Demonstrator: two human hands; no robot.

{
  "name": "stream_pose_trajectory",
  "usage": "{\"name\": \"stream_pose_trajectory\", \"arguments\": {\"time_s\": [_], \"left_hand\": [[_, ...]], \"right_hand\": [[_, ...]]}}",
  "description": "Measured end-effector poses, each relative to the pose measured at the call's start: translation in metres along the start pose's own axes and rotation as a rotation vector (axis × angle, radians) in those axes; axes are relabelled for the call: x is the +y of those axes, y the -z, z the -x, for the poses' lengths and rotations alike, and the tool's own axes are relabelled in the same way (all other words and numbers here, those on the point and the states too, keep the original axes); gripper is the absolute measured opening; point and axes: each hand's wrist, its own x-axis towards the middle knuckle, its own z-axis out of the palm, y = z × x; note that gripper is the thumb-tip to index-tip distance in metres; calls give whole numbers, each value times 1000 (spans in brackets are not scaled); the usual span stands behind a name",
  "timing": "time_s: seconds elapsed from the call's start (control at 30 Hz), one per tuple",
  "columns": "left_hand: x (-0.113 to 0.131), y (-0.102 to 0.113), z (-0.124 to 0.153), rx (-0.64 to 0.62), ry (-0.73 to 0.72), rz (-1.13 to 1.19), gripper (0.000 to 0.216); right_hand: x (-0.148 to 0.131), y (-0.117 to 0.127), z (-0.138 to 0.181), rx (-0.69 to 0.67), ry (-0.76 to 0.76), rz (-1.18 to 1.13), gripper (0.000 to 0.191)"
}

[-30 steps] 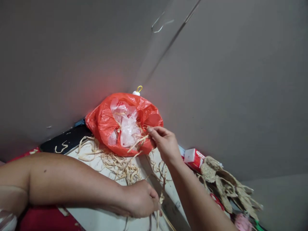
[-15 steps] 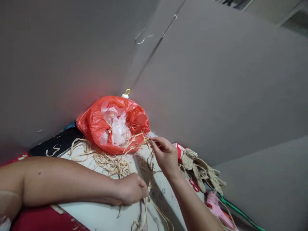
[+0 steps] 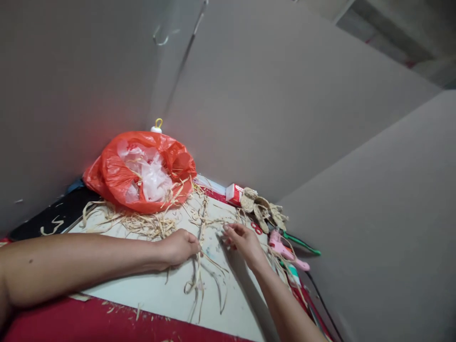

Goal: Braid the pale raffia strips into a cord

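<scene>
A narrow braid of pale raffia (image 3: 202,230) runs across the white board (image 3: 149,294), its loose ends trailing toward me. My left hand (image 3: 180,247) is closed on its near part, thumb and fingers pinched together. To the right, my right hand (image 3: 245,244) hovers over the board with fingers loosely curled and apart; nothing shows in them. Another thin raffia cord (image 3: 217,220) passes just beyond its fingertips. A heap of loose raffia strands (image 3: 146,223) lies beyond my left forearm, spilling by a red plastic bag (image 3: 110,175).
Grey walls meet behind the bag. Along the right edge are a red-and-white box (image 3: 234,194), woven straw pieces (image 3: 265,209), red-handled scissors (image 3: 256,228), a pink glue gun (image 3: 285,249) and a green-handled tool (image 3: 302,243). Red cloth (image 3: 89,323) covers the near side.
My right hand has moved away from the braid's far end by the bag, back toward me and right, its fingers loosening. The left hand keeps its hold. The view has shifted right.
</scene>
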Motion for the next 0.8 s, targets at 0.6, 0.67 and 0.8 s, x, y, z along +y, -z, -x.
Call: {"name": "stream_pose_trajectory", "arguments": {"time_s": [0.6,0.67,0.8], "left_hand": [[3,-1,0,-1,31,-9,29],[3,-2,1,15,38,-28,26],[5,-2,0,24,51,-45,19]], "right_hand": [[-42,-69,-69,-111,302,234,16],[-44,-79,-75,-129,300,200,5],[-52,-74,-75,-96,315,13,10]]}}
